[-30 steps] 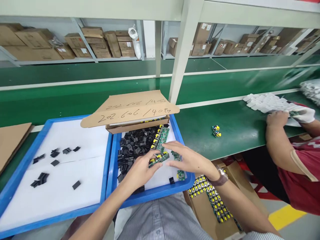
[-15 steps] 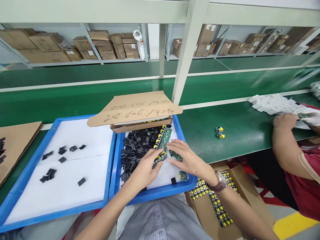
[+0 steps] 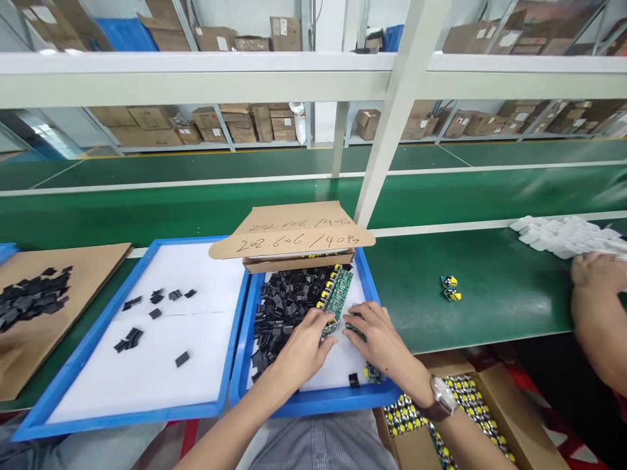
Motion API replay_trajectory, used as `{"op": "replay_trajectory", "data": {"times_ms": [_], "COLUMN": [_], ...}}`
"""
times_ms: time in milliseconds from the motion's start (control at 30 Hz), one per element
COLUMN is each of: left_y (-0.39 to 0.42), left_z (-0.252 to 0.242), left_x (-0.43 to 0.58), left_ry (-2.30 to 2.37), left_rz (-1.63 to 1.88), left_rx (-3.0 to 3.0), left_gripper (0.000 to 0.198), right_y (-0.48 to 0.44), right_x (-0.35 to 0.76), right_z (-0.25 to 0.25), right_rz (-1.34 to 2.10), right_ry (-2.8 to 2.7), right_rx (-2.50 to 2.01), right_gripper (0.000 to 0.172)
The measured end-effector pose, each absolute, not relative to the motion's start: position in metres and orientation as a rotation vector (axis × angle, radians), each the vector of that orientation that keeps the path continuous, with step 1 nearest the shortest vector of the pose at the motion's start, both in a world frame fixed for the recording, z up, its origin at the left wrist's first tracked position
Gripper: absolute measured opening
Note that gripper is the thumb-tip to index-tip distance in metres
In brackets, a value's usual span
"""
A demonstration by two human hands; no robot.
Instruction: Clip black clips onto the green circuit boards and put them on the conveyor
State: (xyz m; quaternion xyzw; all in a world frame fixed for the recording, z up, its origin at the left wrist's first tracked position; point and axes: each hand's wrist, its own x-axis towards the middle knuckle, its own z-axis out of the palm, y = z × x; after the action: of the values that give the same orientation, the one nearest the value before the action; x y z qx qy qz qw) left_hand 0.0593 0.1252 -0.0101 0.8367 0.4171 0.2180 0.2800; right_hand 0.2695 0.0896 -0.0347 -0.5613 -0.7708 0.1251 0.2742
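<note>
A small circuit board (image 3: 329, 329) with green edges is mostly hidden by fingers, just above the floor of a blue-rimmed work tray (image 3: 313, 407), right of that tray's middle. The person's left hand (image 3: 306, 343) grips it between thumb and fingers. The right hand (image 3: 377, 339), its wrist wearing a watch (image 3: 443, 395), curves over a second board (image 3: 356, 328) nearer the work tray's right rim; the fingers cover so much that whether they grip it cannot be told.

Just beyond the hands, in the work tray's far right part, lies a long green board strip (image 3: 337, 294) with yellow parts along its left edge. A heap of black pieces (image 3: 289, 313) fills the work tray's left half. In its near right corner are one loose black piece (image 3: 354, 380) and another small board (image 3: 373, 373).

At the work tray's far edge stands a cardboard box (image 3: 298, 228), its raised flap handwritten with numbers. Left of the work tray, side by side with it, is a second blue tray (image 3: 196, 391) with a few scattered black bits (image 3: 155, 297); further left, a cardboard sheet (image 3: 88, 281) bears a dark pile (image 3: 36, 297).

Right of the work tray, two small yellow-topped boards (image 3: 450, 288) rest on the green bench (image 3: 416, 313). Farther right are white pieces (image 3: 563, 236) and a co-worker's hand (image 3: 600, 274). Below the work tray's right side, an open carton (image 3: 522, 405) holds rows of yellow-dotted boards (image 3: 480, 408).
</note>
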Motion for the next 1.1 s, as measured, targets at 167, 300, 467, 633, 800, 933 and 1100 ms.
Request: {"op": "replay_trajectory", "data": {"times_ms": [167, 300, 467, 633, 800, 933, 1100], "left_y": [0.122, 0.115, 0.114, 0.121, 0.119, 0.119, 0.120], "left_z": [-0.003, -0.006, -0.010, -0.014, -0.028, -0.031, -0.027], "left_x": [0.057, 0.065, 0.068, 0.064, 0.075, 0.079, 0.074], "left_ry": [1.076, 1.138, 1.259, 1.189, 1.033, 1.018, 0.928], "left_rz": [0.773, 0.897, 0.918, 0.611, 0.442, 0.403, 0.376], "left_rx": [2.133, 2.116, 2.166, 2.265, 2.310, 2.311, 2.337], "left_gripper": [0.034, 0.029, 0.024, 0.026, 0.041, 0.043, 0.038], "right_y": [0.089, 0.085, 0.090, 0.111, 0.114, 0.108, 0.108], "right_x": [0.274, 0.257, 0.250, 0.292, 0.313, 0.310, 0.310], "right_z": [-0.022, -0.021, -0.023, -0.022, -0.027, -0.029, -0.027], "right_rz": [0.706, 0.787, 0.527, 0.437, 0.514, 0.468, 0.412], "right_ry": [-1.978, -1.690, -1.516, -1.814, -2.043, -2.300, -2.373], "right_rx": [-1.254, -1.196, -1.347, -1.489, -1.400, -1.397, -1.409], "right_gripper": [0.053, 0.032, 0.025, 0.026, 0.045, 0.087, 0.083]}}
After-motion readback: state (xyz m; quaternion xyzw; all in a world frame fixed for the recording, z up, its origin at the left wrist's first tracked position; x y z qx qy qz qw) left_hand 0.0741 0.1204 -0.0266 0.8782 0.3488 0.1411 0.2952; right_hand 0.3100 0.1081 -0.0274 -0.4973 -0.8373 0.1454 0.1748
